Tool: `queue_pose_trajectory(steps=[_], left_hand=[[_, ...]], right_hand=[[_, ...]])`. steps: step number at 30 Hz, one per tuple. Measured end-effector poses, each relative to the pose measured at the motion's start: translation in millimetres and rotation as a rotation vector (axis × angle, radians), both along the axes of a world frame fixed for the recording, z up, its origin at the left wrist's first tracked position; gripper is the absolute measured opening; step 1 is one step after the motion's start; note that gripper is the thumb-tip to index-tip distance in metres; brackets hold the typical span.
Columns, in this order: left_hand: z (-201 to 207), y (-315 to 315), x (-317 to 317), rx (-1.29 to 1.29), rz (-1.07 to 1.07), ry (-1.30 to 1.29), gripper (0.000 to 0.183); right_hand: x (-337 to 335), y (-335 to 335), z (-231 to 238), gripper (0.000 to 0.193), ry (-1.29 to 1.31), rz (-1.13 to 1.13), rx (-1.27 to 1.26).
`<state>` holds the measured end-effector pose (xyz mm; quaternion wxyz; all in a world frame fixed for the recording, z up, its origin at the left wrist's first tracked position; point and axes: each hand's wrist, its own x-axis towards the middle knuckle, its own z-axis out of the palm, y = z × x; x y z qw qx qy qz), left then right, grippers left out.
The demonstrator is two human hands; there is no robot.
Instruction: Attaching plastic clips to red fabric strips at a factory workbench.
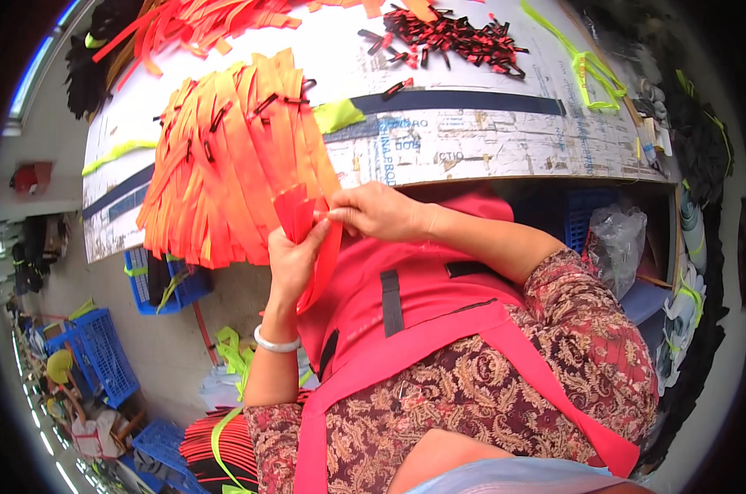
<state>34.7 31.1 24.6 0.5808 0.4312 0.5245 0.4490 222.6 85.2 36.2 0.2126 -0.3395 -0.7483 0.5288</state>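
My left hand is closed around a bundle of bright red-orange fabric strips, held upright just off the table's near edge. My right hand meets it there, thumb and fingers pinched at the bundle's side; what lies between those fingertips is too small to make out. Beside both hands, a thick layer of orange fabric strips hangs over the table edge. Several small black clips or tabs lie on these strips.
The white, printed table carries a pile of small black-and-red pieces, more orange strips and yellow-green straps. Blue crates stand at the left. A clear plastic bag sits under the table at the right.
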Motion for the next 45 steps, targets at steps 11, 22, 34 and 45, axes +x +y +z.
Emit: queue_pose_trajectory(steps=[11, 22, 34, 45], left_hand=[[8, 6, 9, 0.306, -0.12, 0.294, 0.011], [7, 4, 29, 0.176, 0.049, -0.089, 0.008], [-2, -21, 24, -0.101, -0.146, -0.263, 0.008], [0, -31, 25, -0.123, -0.25, 0.029, 0.009]], right_hand=[[4, -9, -20, 0.021, 0.279, -0.031, -0.471], [45, 43, -33, 0.023, 0.163, -0.279, 0.291], [318, 301, -96, 0.033, -0.473, -0.977, 0.937], [185, 195, -69, 0.038, -0.363, -0.923, 0.848]])
